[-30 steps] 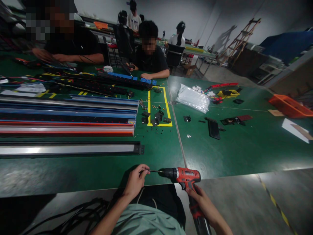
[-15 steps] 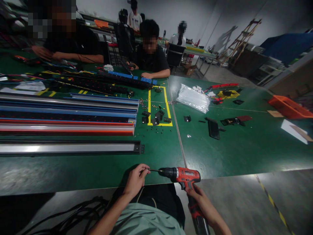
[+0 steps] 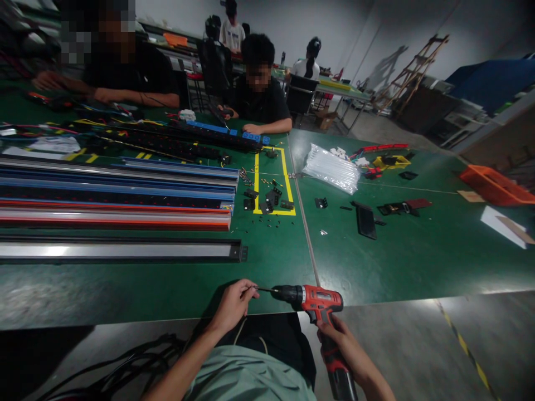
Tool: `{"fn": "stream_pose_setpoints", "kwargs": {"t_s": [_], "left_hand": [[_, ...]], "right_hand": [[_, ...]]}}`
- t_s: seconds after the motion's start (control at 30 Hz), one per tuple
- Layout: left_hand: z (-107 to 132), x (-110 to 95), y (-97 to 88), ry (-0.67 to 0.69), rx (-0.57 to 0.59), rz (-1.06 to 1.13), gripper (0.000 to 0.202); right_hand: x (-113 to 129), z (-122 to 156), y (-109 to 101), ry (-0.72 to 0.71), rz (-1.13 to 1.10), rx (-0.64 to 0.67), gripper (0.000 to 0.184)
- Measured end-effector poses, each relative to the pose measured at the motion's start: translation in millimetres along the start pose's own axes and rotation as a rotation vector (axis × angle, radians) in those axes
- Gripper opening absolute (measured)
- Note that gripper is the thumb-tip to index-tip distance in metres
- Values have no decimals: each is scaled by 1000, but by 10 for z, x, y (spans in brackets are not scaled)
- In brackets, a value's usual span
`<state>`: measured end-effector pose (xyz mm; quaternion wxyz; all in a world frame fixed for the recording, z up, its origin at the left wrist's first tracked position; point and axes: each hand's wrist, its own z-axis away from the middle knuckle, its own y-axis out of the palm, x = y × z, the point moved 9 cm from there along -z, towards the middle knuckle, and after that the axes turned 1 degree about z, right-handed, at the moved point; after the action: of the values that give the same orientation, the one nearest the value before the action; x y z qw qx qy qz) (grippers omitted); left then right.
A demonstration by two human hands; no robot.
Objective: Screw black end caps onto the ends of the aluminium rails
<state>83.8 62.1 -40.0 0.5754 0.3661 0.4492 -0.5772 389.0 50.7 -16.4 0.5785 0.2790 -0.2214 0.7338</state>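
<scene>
My right hand (image 3: 338, 337) is wrapped round the handle of a red and black cordless drill (image 3: 321, 298), low over the table's front edge. Its chuck points left, and a long thin driver bit (image 3: 265, 289) sticks out of it. At the bit's tip my left hand (image 3: 236, 301) is closed in a pinch. Whether a small screw is also between those fingers is hidden. Beyond the left hand lies a long black-framed metal channel (image 3: 125, 252), with a small black bracket (image 3: 243, 254) at its right end.
Orange, blue and silver profiles (image 3: 117, 214) lie at left. Small black brackets (image 3: 271, 199) and loose screws are around a yellow taped rectangle (image 3: 291, 189). Further right are a bubble-wrap bag (image 3: 331, 168), a black phone-like slab (image 3: 365, 220) and an orange bin (image 3: 495, 184). Co-workers (image 3: 261, 94) sit opposite.
My left hand has shifted very slightly right along the bit, still pinched. The drill stays in place. Across the table, the left co-worker's hand has moved left.
</scene>
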Motion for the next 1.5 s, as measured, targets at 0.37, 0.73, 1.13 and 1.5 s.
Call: {"fn": "stream_pose_setpoints", "kwargs": {"t_s": [0.37,0.73,1.13,1.5], "left_hand": [[-44,34,19,-27,-3,43,29],[-62,2,57,-96,51,90,33],[-110,-21,74,-187,126,95,40],[-43,-195,62,-214,132,141,45]], "right_hand": [[-247,-202,342,-36,-432,412,44],[-277,-214,632,-93,-679,691,39],[-485,-333,632,-26,-554,810,64],[-482,-300,724,-30,-617,864,49]]}}
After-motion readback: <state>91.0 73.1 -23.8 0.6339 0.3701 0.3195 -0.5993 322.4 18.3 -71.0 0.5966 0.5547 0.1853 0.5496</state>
